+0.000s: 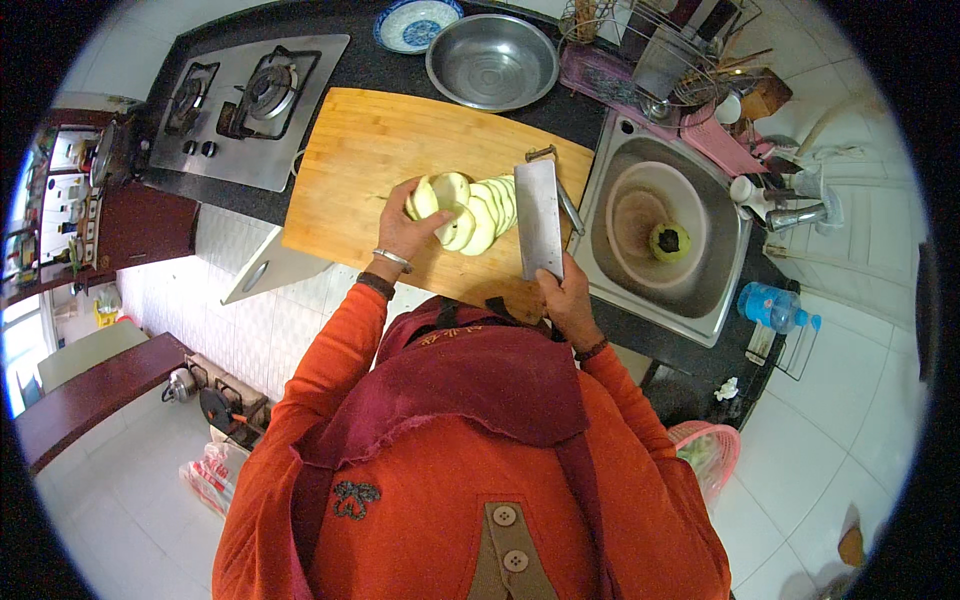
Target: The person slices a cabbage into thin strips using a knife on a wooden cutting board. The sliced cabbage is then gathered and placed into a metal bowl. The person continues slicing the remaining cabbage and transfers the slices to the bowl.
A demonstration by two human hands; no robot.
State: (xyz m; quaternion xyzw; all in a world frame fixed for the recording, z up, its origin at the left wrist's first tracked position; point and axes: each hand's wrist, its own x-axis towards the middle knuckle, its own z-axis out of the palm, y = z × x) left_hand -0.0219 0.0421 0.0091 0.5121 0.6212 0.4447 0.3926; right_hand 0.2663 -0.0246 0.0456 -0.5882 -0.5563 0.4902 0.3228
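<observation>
My left hand (409, 225) holds pale green-skinned vegetable slices at the left end of an overlapping row of slices (480, 217) on the bamboo cutting board (345, 165). In my right hand (566, 296) is the handle end of a cleaver (538, 217), its broad blade just right of the row. Behind the blade, near the board's right edge, lies a peeler (570, 206) with a metal handle, partly hidden by the cleaver.
A steel basin (491, 64) and a blue-and-white plate (418, 26) stand beyond the board. To the left is a gas stove (225, 150). The sink (675, 311) at right holds a plastic bowl (619, 255) with a round green vegetable (670, 251). A blue bottle (769, 306) lies beside it.
</observation>
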